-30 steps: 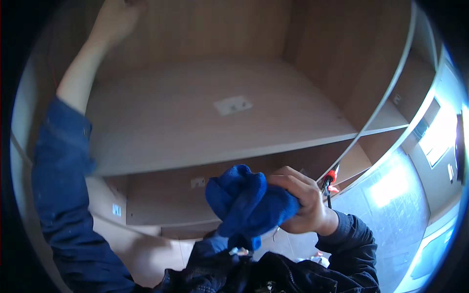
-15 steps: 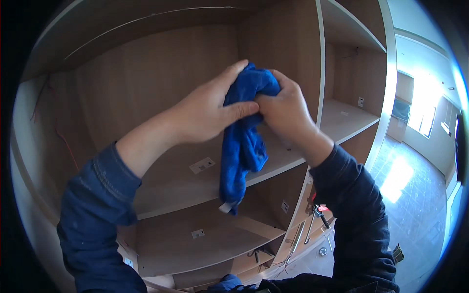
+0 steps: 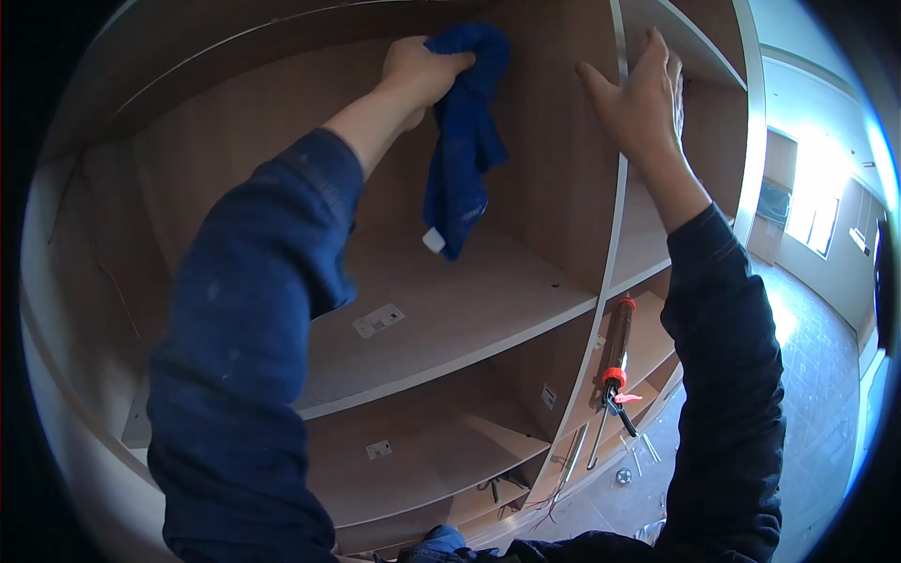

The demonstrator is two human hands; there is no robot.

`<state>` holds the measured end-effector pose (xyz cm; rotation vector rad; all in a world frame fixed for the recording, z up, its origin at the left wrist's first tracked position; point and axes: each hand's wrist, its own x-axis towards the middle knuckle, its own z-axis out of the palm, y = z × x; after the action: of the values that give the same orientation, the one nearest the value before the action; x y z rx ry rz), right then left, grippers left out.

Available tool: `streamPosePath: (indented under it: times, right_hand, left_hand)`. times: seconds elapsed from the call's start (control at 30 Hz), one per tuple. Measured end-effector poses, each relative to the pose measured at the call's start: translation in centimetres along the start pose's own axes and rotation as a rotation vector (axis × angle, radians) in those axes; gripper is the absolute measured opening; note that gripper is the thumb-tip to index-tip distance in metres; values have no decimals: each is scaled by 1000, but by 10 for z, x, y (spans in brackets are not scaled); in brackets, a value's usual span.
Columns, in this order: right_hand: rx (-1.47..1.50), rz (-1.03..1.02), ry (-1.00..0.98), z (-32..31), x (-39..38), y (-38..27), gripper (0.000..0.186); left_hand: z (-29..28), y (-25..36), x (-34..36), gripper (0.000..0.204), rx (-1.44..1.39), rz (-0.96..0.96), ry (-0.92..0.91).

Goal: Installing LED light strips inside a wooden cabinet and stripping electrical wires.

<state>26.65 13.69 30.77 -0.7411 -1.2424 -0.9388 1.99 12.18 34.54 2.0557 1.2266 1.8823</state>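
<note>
A bunched blue cloth with a small white tag hangs from my left hand, whose fingers are closed round its upper part. Both are raised inside the large upper compartment of a wood-grain cabinet, beside its right-hand wall. My right hand holds nothing; its thumb and fingers are spread at the front edge of the upright divider. I cannot tell whether the palm touches that panel. Below this hand, a caulking gun with red fittings stands tilted against the lower right shelves.
Shelves with pale front edges cross the cabinet, and white labels lie on them. Thin red wires hang at the left wall. Metal rods and a round metal piece are low down. The tiled floor runs off right toward a bright window.
My right hand has let go of the blue cloth and moved right to the divider, opening. My left hand has carried the cloth upward and farther into the compartment. The caulking gun now shows more fully.
</note>
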Motion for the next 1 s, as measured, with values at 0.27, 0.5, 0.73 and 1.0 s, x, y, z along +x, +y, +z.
streamPosePath:
  times: [0.27, 0.5, 0.73, 1.0]
  right_hand:
    - [480, 654, -533, -3, 7, -2, 42]
    - [424, 488, -461, 4, 4, 7, 43]
    - [498, 622, -499, -11, 12, -11, 45]
    - [479, 556, -501, -11, 8, -2, 43]
  left_hand:
    - [54, -13, 81, 38, 42, -74, 203]
    - [82, -9, 111, 49, 188, -50, 376]
    - [76, -27, 140, 50, 134, -23, 407]
    - [52, -43, 144, 52, 61, 14, 456]
